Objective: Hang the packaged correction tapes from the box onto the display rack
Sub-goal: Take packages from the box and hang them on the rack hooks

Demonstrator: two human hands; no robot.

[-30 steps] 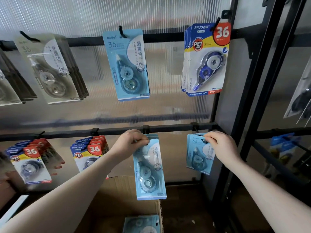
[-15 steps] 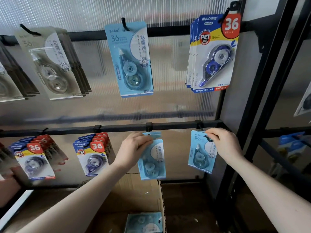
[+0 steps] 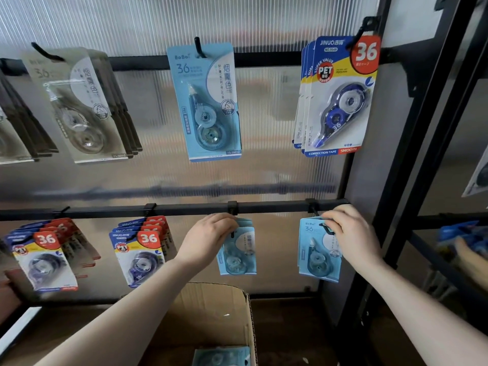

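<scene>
Left hand point(image 3: 208, 239) pinches a light-blue pack point(image 3: 237, 252) at the centre hook point(image 3: 232, 208) of the lower rail point(image 3: 272, 207); right hand point(image 3: 348, 233) grips another pack point(image 3: 314, 249) at the right hook point(image 3: 311, 207). Risk: a hang-hole misses its hook on release, dropping a pack toward the box point(image 3: 224, 313).

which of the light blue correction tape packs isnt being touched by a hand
The light blue pack on the upper rail, hanging alone on the middle hook. The two on the lower rail are gripped by the left hand and right hand.
</scene>
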